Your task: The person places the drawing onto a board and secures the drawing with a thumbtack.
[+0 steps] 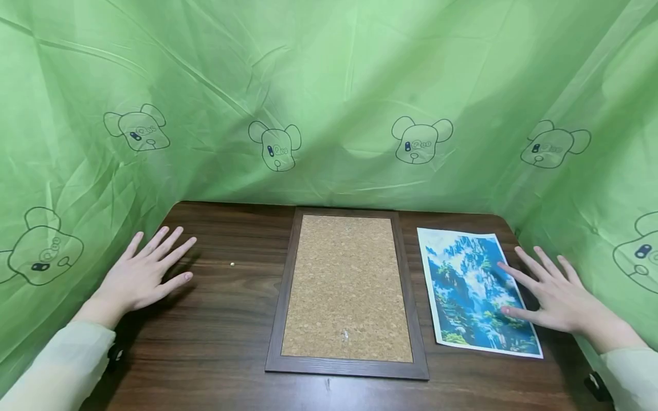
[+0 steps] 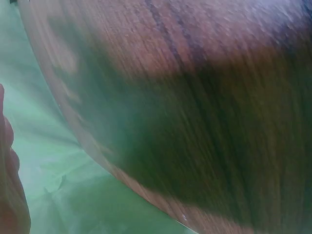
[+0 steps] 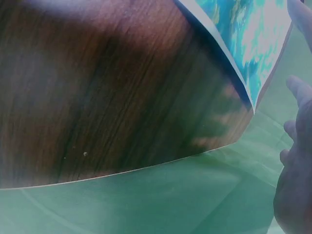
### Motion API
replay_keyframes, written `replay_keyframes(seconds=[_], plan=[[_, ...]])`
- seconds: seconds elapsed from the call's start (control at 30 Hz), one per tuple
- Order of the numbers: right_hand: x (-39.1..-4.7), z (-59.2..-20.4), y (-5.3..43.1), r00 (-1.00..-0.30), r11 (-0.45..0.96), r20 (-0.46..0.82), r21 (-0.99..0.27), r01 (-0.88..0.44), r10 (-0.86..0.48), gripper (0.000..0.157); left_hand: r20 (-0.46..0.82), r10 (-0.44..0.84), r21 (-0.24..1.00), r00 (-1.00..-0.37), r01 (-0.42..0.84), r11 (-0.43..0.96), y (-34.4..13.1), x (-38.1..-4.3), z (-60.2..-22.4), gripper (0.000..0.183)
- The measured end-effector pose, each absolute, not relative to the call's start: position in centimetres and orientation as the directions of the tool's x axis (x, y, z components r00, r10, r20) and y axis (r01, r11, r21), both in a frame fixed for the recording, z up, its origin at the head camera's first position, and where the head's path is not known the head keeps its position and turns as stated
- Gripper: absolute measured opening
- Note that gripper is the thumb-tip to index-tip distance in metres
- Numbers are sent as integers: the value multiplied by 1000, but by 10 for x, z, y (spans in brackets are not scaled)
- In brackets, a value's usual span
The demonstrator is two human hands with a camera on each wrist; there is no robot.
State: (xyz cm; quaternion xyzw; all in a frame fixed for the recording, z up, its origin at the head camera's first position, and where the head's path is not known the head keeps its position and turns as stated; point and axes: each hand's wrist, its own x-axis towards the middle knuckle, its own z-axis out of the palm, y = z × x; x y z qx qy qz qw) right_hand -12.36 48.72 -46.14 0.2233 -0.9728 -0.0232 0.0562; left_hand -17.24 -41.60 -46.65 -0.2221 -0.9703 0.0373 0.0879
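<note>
My left hand (image 1: 141,277) is spread with straight fingers over the left side of the wooden table, holding nothing. On the right, my right hand (image 1: 557,299) also has its fingers spread; thumb and index finger reach over the right edge of a landscape print (image 1: 473,291) in blue and green. Whether they touch the paper I cannot tell. Between the hands lies a cork board (image 1: 349,285) with a dark wooden frame (image 1: 346,368). In the right wrist view, the print (image 3: 253,44) shows at the top beside the right hand (image 3: 297,161).
A tiny pale bead-like object (image 1: 232,264) lies on the table (image 1: 221,342) left of the board. Green curtain (image 1: 329,68) with bear-head drawings surrounds the table's back and sides. A small whitish mark (image 1: 345,335) shows on the lower cork.
</note>
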Motion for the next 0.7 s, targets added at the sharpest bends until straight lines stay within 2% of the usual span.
replay_keyframes(seconds=[0.17, 0.4, 0.7], plan=[[-124, -461, 485, -893, 896, 78, 46, -441, -443, 115, 158, 425, -106, -891, 412, 905, -411, -171, -465, 86], [-120, -450, 477, -920, 909, 20, -145, -391, -392, 111, 165, 396, -73, -903, 389, 918, -395, -165, -461, 88], [-126, -447, 464, -966, 893, 3, -380, -240, -258, 111, 176, 307, 129, -935, 331, 935, -365, -173, -462, 89]])
